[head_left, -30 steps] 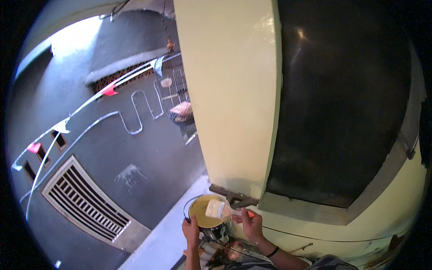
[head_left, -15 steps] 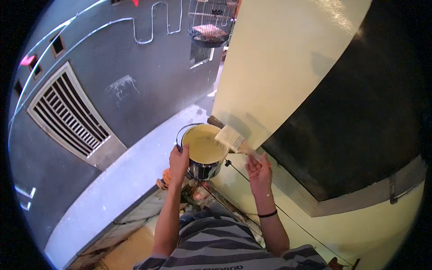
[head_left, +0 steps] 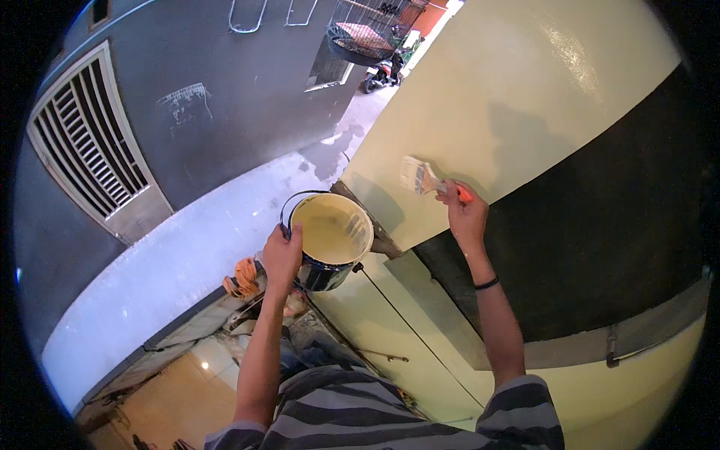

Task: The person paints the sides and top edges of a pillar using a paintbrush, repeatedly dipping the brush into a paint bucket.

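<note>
The right hand (head_left: 465, 214) pinches the brush (head_left: 429, 180) by its handle, tip pointing left, before the yellow wall (head_left: 480, 90); contact I can't tell. Down-left of it, the left hand (head_left: 283, 259) clamps the bucket (head_left: 322, 279) at its edge.

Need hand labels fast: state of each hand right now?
Left hand: closed, holding the paint bucket at its rim.
Right hand: closed, holding the paintbrush by its handle.

Paint (head_left: 322, 232) in bucket (head_left: 321, 279), brush (head_left: 420, 177) to its right, door (head_left: 94, 142) far left, birdcage (head_left: 366, 39) beyond
</note>
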Demonstrator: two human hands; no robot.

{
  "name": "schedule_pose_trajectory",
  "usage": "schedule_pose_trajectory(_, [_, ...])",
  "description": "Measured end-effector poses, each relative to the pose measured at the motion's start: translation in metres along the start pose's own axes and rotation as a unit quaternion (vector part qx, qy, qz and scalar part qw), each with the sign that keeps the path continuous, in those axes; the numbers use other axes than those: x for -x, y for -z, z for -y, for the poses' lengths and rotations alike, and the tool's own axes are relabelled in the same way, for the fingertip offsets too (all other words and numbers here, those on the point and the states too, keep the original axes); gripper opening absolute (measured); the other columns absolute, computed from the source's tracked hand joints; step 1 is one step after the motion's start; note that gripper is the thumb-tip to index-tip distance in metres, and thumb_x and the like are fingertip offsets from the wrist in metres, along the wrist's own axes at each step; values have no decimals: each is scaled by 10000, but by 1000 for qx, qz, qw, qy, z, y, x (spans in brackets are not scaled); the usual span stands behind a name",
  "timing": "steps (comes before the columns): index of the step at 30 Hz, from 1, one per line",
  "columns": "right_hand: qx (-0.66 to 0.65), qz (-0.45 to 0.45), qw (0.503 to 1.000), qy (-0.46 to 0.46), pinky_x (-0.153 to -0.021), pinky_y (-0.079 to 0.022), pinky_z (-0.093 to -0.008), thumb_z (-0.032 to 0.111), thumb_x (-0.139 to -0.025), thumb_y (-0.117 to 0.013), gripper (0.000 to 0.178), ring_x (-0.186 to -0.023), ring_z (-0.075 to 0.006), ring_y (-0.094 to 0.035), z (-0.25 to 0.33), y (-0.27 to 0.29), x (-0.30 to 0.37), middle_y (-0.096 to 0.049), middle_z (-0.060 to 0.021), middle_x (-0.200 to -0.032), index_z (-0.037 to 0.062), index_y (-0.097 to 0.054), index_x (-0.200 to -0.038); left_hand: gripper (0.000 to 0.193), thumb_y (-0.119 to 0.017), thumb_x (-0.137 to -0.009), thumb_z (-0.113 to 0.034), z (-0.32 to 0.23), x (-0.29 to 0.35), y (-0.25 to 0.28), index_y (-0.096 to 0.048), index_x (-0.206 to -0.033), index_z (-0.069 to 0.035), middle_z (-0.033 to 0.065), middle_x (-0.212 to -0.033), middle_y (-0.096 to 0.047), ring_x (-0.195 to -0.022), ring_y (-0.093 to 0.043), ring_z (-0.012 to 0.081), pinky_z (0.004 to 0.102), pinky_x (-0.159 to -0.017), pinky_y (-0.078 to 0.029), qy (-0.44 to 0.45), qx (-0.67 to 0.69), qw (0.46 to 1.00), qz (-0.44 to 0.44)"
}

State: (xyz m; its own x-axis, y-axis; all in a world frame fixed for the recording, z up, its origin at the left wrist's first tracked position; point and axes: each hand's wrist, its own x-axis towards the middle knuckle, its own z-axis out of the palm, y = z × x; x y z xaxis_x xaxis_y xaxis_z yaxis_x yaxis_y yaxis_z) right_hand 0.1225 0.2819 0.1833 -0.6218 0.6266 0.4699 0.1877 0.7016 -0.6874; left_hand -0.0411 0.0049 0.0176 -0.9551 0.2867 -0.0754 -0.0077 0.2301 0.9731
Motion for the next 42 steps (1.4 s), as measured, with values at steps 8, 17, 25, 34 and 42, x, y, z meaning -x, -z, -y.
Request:
schedule_pose_trajectory(8, [184,56,973,127,-689,-568,-333,210,-986,-633,252,-796,-249,-741,7,8,-41,-738,-161,-847,-24,-706,-1046,467,-579,-950,-457,-5,9,-1,-630,-921,6,242,-797,-660,-796,-648,448,494,-689,-486,10,-49,999,7])
schedule_pose_trajectory(17, [513,-41,732,446,-611,-524,-414,281,-959,-630,212,-672,-301,-658,169,63,-85,-670,-121,-759,73,-668,-969,412,-607,-950,-399,0,15,8,-633,-925,11,220,-767,-662,-742,-656,408,460,-656,-485,-13,-5,1000,-24])
schedule_pose_trajectory(25, [673,104,473,559,-703,-529,-341,188,-859,-613,202,-771,-182,-645,49,-14,-36,-649,-72,-837,36,-639,-989,432,-625,-946,-367,-14,32,48,-562,-802,35,173,-647,-556,-588,-537,335,449,-572,-395,-36,-59,996,-51])
schedule_pose_trajectory(34, [414,127,839,330,-622,-545,-447,268,-975,-589,243,-677,-323,-682,37,-53,-13,-660,-128,-714,72,-616,-834,409,-640,-928,-346,9,39,66,-574,-781,30,160,-584,-532,-549,-524,352,461,-574,-397,-38,-86,989,-111])
schedule_pose_trajectory(42, [320,42,905,277,-565,-498,-477,389,-995,-570,413,-608,-391,-631,80,38,-122,-620,-189,-644,49,-649,-775,433,-625,-937,-377,-6,44,66,-559,-794,27,153,-611,-544,-576,-539,331,434,-584,-404,-21,-109,988,-106])
